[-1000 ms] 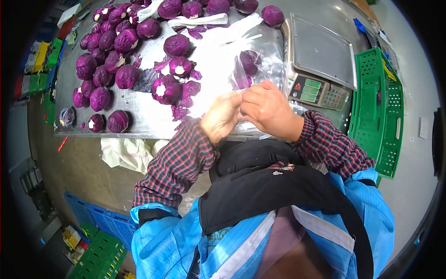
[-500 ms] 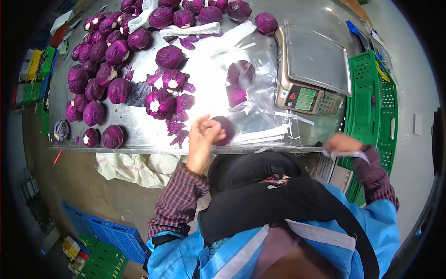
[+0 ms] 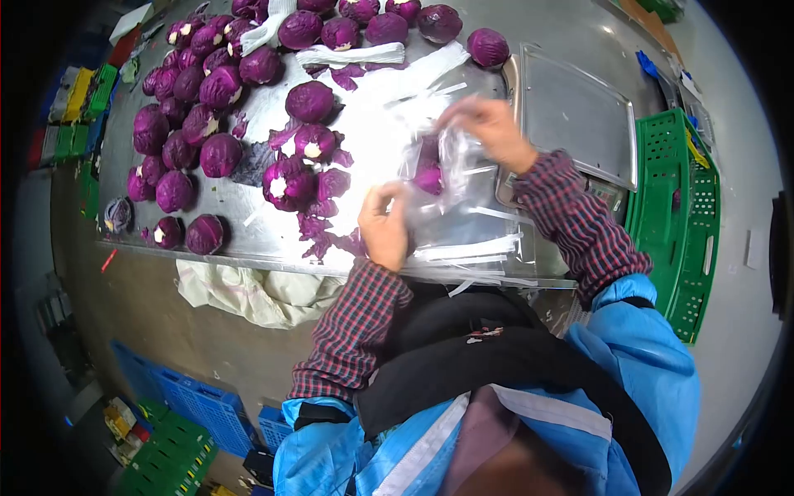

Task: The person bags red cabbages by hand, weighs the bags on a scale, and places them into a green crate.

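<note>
My right hand (image 3: pixel 490 131) reaches over the table, its fingertips pinched on a clear plastic bag (image 3: pixel 456 161) that is smeared by motion. Purple shows through the film where a red cabbage (image 3: pixel 428 178) lies under or inside it. My left hand (image 3: pixel 385 225) is at the bag's near left side, fingers curled together on the film. Left of it lie trimmed red cabbages (image 3: pixel 287 183) with pale cut stems, among loose purple leaves (image 3: pixel 314 227). Clear film and white strips (image 3: pixel 467 250) lie flat along the front edge.
Many red cabbages (image 3: pixel 221 155) are heaped on the metal table's left side. White mesh sleeves (image 3: pixel 351 54) lie at the back. A weighing scale (image 3: pixel 579 116) stands to the right, beside green crates (image 3: pixel 657 215). A white sack (image 3: pixel 256 293) sits below the table's front edge.
My right hand has swung from the table's front right corner up and left to the bag. My left hand has shifted slightly right, and the dark cabbage beside it no longer shows.
</note>
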Motion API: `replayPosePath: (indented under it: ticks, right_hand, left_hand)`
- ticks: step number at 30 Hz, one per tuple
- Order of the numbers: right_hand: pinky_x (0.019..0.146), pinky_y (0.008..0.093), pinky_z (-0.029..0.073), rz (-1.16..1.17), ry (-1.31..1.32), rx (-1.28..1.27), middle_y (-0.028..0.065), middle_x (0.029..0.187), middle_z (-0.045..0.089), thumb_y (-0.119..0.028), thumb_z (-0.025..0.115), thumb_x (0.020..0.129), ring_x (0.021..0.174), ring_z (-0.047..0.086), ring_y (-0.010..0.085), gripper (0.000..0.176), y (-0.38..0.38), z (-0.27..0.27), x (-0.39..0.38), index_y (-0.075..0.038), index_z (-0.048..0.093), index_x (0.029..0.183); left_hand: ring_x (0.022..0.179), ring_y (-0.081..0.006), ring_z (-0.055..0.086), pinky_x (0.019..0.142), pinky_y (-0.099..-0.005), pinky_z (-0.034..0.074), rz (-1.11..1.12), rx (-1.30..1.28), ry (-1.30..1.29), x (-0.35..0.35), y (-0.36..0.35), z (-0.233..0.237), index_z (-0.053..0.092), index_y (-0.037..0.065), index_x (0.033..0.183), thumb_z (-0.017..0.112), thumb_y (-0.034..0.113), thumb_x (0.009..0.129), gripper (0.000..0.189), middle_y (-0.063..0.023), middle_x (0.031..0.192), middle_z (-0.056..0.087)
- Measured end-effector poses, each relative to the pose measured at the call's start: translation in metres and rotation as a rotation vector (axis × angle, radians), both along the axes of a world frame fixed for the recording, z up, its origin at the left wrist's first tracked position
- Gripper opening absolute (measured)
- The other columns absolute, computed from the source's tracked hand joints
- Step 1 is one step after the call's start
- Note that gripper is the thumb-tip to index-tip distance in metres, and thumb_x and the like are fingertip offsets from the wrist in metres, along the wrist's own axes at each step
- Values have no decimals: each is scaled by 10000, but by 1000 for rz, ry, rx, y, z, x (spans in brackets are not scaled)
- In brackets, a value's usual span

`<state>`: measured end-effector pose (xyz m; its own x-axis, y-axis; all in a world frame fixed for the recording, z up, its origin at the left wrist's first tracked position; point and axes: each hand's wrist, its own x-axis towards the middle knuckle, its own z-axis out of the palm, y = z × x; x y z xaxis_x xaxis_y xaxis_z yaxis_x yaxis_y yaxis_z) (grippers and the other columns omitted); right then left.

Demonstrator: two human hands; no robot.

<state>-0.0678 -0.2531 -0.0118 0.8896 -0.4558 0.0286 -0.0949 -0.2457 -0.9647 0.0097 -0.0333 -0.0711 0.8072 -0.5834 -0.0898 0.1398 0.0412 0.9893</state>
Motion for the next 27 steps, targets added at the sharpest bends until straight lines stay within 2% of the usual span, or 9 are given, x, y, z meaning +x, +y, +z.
replayPosePath:
  ticks: [4,7,9,13,18,21,24,26,27]
  right_hand:
    - [684,242,502,-236,-224,97,120,861,678,-147,555,937,753,629,121,223,13,53,-63,57,646,925]
    - [625,251,512,-393,-103,77,87,751,654,-208,553,952,653,625,121,262,12,42,-68,25,634,865]
    - [540,244,481,-481,-94,494,17,591,555,-287,534,967,526,547,109,315,4,24,-59,-35,573,783]
    - [358,222,331,-666,-142,564,-32,505,433,-327,521,970,392,382,53,356,17,31,-59,-84,501,709]
    - [373,225,263,-708,274,550,-36,537,460,-321,564,940,418,373,56,336,22,-50,-99,-79,551,708]
    - [375,222,256,-755,326,664,-34,544,477,-312,565,937,415,362,51,352,36,-67,-114,-83,557,670]
    - [383,255,316,-695,399,581,-10,527,465,-289,581,924,418,425,78,332,33,-78,-122,-53,573,690]
    - [454,288,417,-576,649,132,45,520,514,-250,599,897,478,548,156,280,31,-84,-124,-20,592,737]
    - [583,354,492,-474,803,-384,116,785,647,-252,625,856,696,644,249,238,30,-81,-125,-22,626,915]
  left_hand:
    - [830,-117,592,750,-238,453,106,-265,-9,15,25,50,576,3,865,585,27,906,48,-58,869,616]
    - [881,-119,593,770,-237,438,-108,2,-88,35,12,51,534,7,898,485,129,980,155,-61,873,607]
    - [717,-126,593,691,-264,478,-135,74,-73,43,-10,43,495,28,878,446,203,1006,222,-65,755,598]
    - [547,-122,560,569,-265,497,-108,47,-69,41,-16,44,474,55,832,412,271,1019,292,-53,641,567]
    - [544,-198,576,517,-315,475,-242,396,440,21,3,-20,503,12,831,469,298,980,325,-92,607,558]
    - [760,-420,588,704,-485,457,-317,795,-504,12,0,13,517,-33,932,641,235,857,305,-235,904,599]
    - [1174,-391,451,929,-455,401,-337,296,-938,7,-28,43,476,47,1284,688,281,814,567,-201,1374,404]
    - [1207,-392,418,991,-471,357,-752,472,-1146,2,-37,22,463,142,1341,676,364,815,610,-128,1374,433]
    - [1176,-413,436,990,-493,365,-892,592,-989,0,-31,-5,504,198,1315,658,436,814,575,-82,1368,442]
